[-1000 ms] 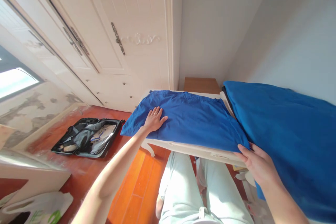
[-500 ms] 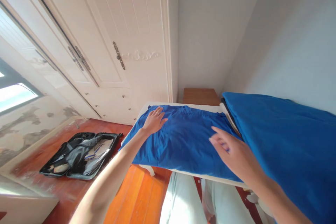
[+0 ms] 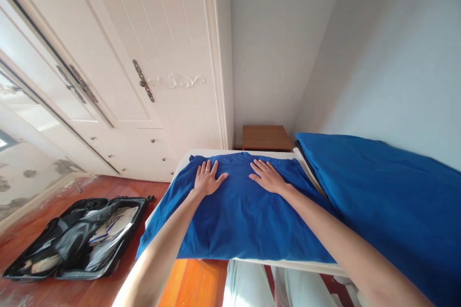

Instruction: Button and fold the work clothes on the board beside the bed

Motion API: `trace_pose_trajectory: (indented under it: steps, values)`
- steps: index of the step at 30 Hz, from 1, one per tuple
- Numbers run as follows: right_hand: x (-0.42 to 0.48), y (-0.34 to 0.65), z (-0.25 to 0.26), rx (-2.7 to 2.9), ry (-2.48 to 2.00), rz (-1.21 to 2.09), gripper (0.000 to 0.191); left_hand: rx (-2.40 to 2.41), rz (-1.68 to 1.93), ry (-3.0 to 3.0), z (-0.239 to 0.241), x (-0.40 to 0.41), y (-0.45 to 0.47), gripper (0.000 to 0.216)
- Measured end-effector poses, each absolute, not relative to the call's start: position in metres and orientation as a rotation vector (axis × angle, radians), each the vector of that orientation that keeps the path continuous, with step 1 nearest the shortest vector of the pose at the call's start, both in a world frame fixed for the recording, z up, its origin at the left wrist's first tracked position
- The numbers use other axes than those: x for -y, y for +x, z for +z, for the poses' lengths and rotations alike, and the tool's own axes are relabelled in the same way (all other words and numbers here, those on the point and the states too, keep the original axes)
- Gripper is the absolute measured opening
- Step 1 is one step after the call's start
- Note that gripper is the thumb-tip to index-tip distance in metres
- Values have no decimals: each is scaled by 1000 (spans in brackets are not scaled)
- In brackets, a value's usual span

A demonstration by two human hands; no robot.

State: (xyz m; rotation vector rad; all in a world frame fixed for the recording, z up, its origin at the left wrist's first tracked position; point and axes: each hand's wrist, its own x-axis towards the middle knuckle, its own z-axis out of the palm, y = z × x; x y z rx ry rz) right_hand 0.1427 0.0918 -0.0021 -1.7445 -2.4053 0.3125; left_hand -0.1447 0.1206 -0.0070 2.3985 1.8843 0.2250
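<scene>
A blue garment point(image 3: 237, 220) lies spread over a white table point(image 3: 187, 157), its seamed band along the far edge and a few soft creases nearer me. My left hand point(image 3: 207, 180) rests flat on the cloth toward the far left, fingers apart, a ring on one finger. On the right half, my right hand point(image 3: 267, 176) presses flat on the same cloth with fingers spread. Neither hand grips anything. The exact kind of garment cannot be made out.
A bed or cushion under blue cloth point(image 3: 378, 182) adjoins the table's right side. Beyond stands a small brown cabinet point(image 3: 266, 137). A white wardrobe point(image 3: 173, 120) rises at the left back. An open suitcase point(image 3: 82, 237) with clothes lies on the wooden floor.
My right hand has come down from the air, moving left and away from me onto the cloth. My left hand stays flat on it. The view has shifted slightly, and the cloth looks smoother.
</scene>
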Motion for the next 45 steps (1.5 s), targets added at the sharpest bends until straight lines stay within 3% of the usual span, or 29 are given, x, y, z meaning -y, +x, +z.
trace_pose_trajectory:
  steps: [7,10,17,29,35,45]
  values:
    - [-96,196,-5,2301,-1973,179,74,-1742,347,2506,1,-129,-180,76]
    - [-98,211,-8,2275,-1997,187,75,-2029,447,2509,-2,-130,-196,68]
    - [-98,223,-16,2127,-2100,29,72,-2171,155,2219,-5,-135,-204,81]
    - [-95,227,-17,2152,-1927,-110,66,-2235,298,2293,5,-126,-196,74]
    - [-89,223,-18,1957,-1900,-315,69,-2279,370,2202,3,-124,-196,83]
    - [-104,235,-29,2052,-2106,10,72,-2160,169,2203,-3,-134,-202,79]
